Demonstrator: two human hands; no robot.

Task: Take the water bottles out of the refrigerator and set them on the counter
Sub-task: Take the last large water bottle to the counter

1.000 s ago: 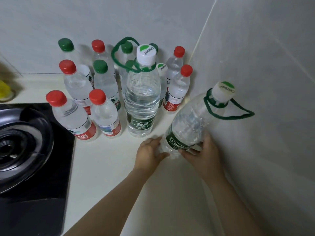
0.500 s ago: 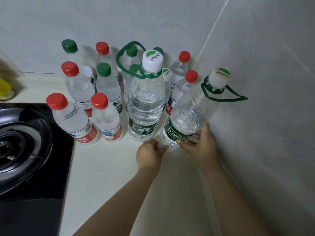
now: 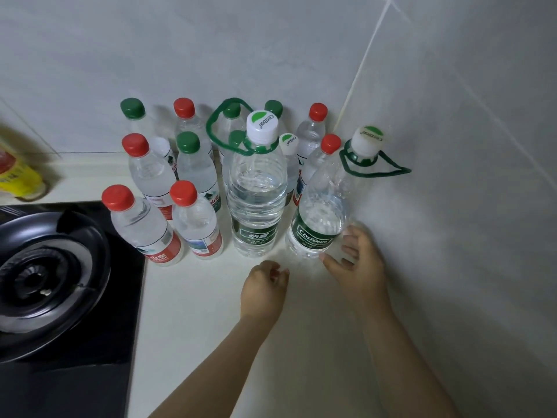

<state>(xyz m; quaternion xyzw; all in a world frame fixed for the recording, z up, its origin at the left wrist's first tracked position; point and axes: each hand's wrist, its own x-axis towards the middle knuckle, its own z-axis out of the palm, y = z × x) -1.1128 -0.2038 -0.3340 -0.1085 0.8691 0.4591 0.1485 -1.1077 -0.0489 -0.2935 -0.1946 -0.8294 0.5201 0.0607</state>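
A large clear water bottle (image 3: 319, 212) with a white cap, green label and green carry loop stands upright on the pale counter (image 3: 211, 312), close to the right wall. My right hand (image 3: 358, 267) is at its base with fingers spread and relaxed, at most brushing it. My left hand (image 3: 263, 291) hovers loosely curled just in front of the bottle, holding nothing. To the left stands a second large bottle (image 3: 256, 191) of the same kind. Several small bottles (image 3: 141, 224) with red or green caps are grouped behind it and to its left.
A black gas hob (image 3: 45, 267) with a burner fills the left edge of the counter. A yellow container (image 3: 18, 176) stands behind it. Tiled walls (image 3: 467, 206) close the corner at the back and right.
The large bottle went from tilted in both hands to upright on the counter beside the other large one. My left hand has let go and drawn back; my right hand's grip has loosened.
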